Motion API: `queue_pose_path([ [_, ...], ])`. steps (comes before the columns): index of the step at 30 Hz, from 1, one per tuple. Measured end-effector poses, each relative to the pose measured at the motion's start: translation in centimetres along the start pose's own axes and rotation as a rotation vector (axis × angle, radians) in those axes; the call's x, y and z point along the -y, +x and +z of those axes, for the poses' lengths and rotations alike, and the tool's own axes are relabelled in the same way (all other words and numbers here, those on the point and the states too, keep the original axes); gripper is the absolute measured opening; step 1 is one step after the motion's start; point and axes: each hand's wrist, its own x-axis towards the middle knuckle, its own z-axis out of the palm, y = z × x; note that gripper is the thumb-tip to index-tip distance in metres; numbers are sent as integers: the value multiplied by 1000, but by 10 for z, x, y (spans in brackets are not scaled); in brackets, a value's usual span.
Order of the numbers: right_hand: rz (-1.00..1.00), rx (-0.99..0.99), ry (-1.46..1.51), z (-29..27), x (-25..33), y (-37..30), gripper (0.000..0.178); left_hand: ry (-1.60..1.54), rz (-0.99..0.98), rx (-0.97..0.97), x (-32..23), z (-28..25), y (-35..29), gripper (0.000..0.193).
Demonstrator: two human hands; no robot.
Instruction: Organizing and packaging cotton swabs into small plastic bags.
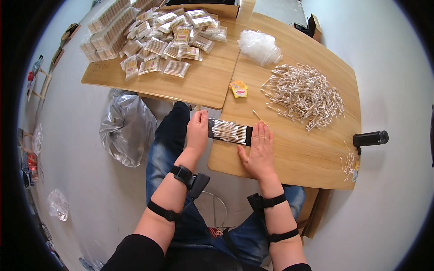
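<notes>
Both forearms (165, 194) reach forward — left hand (197, 133) curled, right hand (261, 153) laid flat.

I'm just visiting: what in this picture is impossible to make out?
All in the head view:
Right end of the black holder: hidden by the right hand.
Grip of the left hand: its own back hides some fingers.
Number in the loose swab heap: too small, overlapping.
Cardboard box: cut off by the upper edge.
Contents of the plastic bag: wrinkled film obscures them.
</notes>
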Motion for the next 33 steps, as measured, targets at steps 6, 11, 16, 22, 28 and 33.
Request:
queue_pose_path([
  [6,17,91,-153,-3,5,4,88,-96,-182,118,-2,7,-2,43],
  [11,16,136,-140,1,14,9,89,-210,-132,109,2,9,-5,45],
  [16,-1,96,-107,7,22,13,90,-110,37,67,-5,11,-6,44],
  [22,-11,49,-46,10,37,18,91,35,118,22,-5,12,-7,45],
  [28,-2,6,19,6,42,17,86,126,119,30,-4,8,-9,48],
  [33,-48,47,20,6,51,10,82,84,98,10,-9,10,-8,46],
])
